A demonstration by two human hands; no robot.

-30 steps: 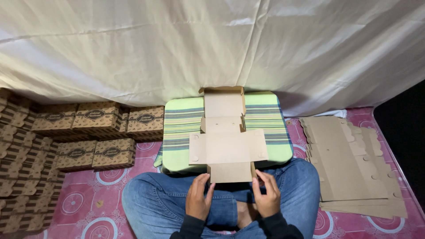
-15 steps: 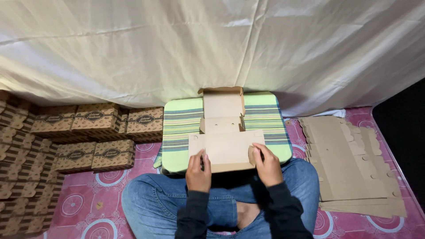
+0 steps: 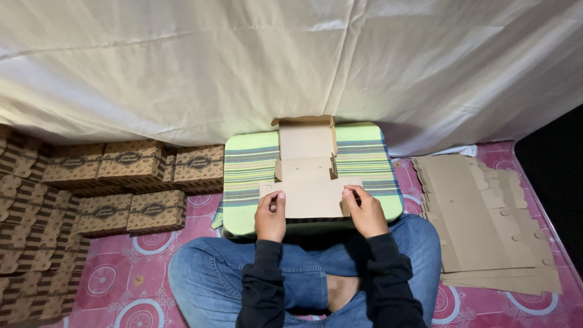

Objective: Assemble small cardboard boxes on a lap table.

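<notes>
A flat cardboard blank (image 3: 310,182) lies on the striped cushion (image 3: 249,164) in front of the person's crossed legs, partly folded: its far flap (image 3: 305,130) stands up, the near panel is turned up. The left hand (image 3: 271,215) and right hand (image 3: 366,211) pinch that near panel at its two ends, thumbs on top, fingers probably behind. The sides look unfolded, so the box is barely begun. Finished boxes (image 3: 139,161) are stacked at left; flat blanks (image 3: 480,218) wait at right.
</notes>
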